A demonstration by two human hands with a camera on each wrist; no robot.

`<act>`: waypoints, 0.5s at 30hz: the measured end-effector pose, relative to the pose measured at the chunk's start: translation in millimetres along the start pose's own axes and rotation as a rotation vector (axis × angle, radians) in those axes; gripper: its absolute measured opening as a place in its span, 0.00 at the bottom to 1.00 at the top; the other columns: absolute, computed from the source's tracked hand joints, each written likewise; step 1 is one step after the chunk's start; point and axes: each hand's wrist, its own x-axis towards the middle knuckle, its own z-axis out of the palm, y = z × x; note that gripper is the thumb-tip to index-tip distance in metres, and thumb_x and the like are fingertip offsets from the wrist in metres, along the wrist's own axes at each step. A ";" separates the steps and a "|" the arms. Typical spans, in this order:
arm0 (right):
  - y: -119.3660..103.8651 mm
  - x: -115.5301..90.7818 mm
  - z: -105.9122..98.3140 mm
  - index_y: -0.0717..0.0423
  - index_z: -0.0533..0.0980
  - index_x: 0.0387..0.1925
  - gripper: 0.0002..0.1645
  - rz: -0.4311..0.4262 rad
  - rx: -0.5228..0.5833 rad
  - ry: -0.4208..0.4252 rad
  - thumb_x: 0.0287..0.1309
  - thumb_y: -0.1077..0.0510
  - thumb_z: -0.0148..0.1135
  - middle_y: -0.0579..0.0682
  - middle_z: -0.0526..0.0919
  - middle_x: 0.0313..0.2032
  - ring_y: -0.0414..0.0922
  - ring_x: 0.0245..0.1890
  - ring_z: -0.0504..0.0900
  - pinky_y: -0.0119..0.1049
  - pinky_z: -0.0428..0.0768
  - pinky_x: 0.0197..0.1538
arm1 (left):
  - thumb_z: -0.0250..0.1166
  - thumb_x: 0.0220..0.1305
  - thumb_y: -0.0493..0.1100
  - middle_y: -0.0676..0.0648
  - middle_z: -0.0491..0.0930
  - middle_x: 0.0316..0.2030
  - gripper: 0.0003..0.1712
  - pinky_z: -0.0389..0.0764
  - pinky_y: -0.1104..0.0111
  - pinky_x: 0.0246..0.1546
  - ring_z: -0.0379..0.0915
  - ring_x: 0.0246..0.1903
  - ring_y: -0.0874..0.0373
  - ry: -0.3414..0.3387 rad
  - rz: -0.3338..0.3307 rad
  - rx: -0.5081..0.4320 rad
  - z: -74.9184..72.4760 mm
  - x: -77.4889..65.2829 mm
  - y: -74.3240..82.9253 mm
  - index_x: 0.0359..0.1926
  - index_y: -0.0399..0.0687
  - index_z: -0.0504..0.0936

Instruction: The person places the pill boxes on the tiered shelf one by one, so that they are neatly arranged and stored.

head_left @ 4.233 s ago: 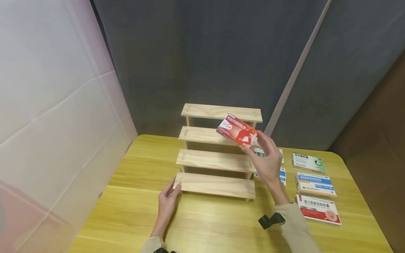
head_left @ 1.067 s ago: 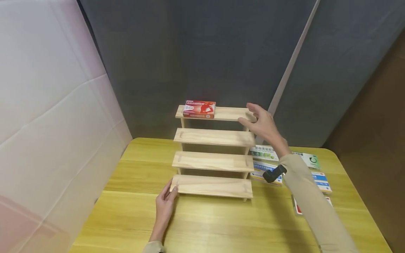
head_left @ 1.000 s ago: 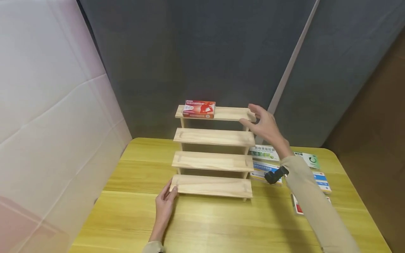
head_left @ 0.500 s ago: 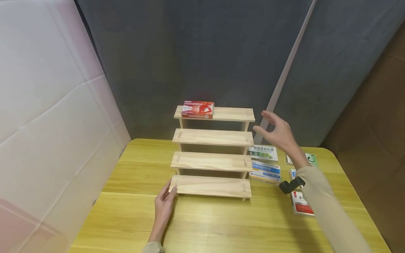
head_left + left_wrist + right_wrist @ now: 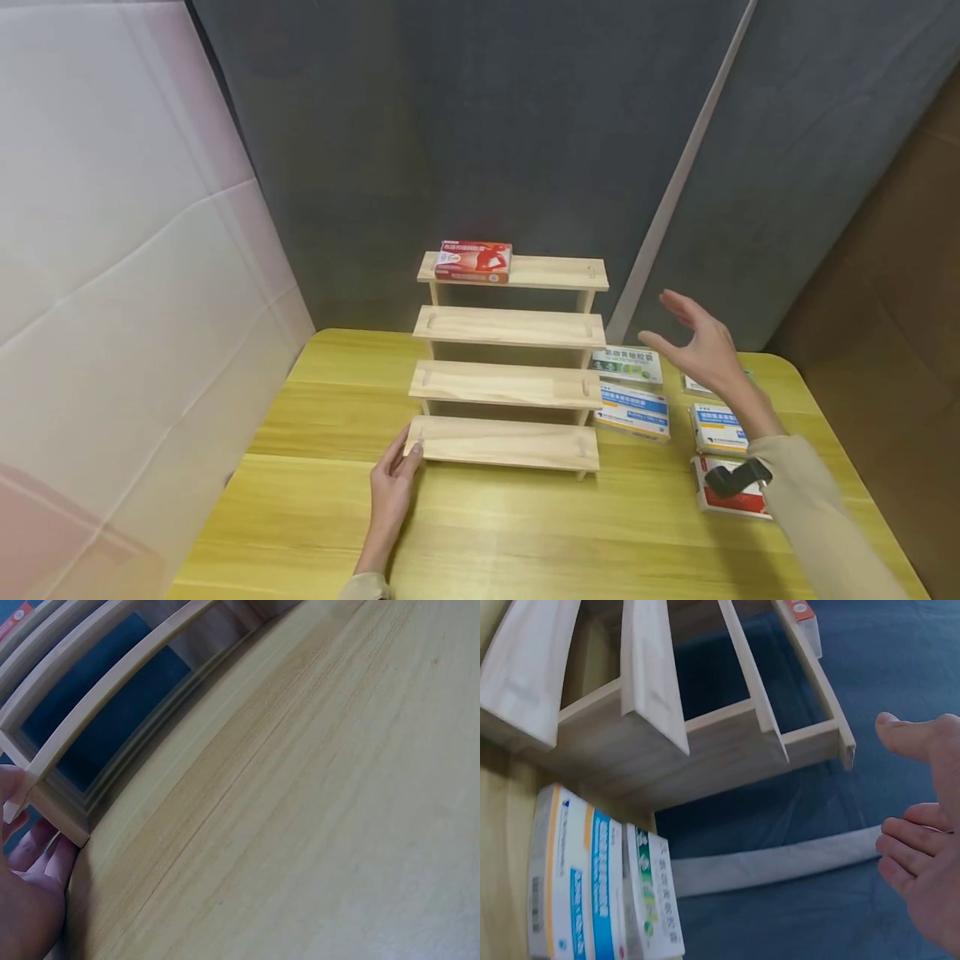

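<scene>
A four-step structure is avoided here; a stepped wooden display rack [image 5: 504,442] stands on the table. My left hand [image 5: 392,483] grips the left end of its lowest step, thumb on top and fingers around the side; the left wrist view shows those fingers [image 5: 45,851] by the rack's leg. A red and white medicine box [image 5: 473,261] lies at the left end of the top step. My right hand [image 5: 705,346] hovers right of the rack, holding nothing, thumb and fingers apart. Below it are a green and white medicine box [image 5: 627,365] and a blue and white medicine box [image 5: 633,412].
Further right on the table lie another blue and white box [image 5: 717,427], a red and white box [image 5: 735,492] and a partly hidden box [image 5: 693,385]. A dark curtain [image 5: 480,125] hangs behind the rack; a white panel [image 5: 135,275] stands at the left.
The red and white box went from my right hand onto the top step. My right hand then drew away rightward and down, past the rack's end. My left hand keeps its grip.
</scene>
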 end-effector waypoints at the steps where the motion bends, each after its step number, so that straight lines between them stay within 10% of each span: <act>1: 2.0 -2.8 -0.9 0.58 0.59 0.76 0.48 0.005 -0.001 -0.005 0.63 0.46 0.69 0.63 0.66 0.73 0.68 0.70 0.65 0.69 0.66 0.70 | 0.61 0.74 0.40 0.34 0.68 0.71 0.28 0.82 0.83 0.48 0.78 0.44 0.76 0.000 0.003 0.000 0.1 -0.1 0.1 0.72 0.39 0.69; 15: 31.9 -38.0 -11.7 0.60 0.53 0.78 0.55 0.058 -0.035 -0.077 0.60 0.46 0.72 0.67 0.61 0.75 0.71 0.71 0.60 0.76 0.63 0.66 | 0.62 0.74 0.40 0.34 0.66 0.72 0.29 0.82 0.83 0.49 0.78 0.45 0.77 0.001 0.005 -0.004 0.7 -1.0 1.3 0.72 0.38 0.69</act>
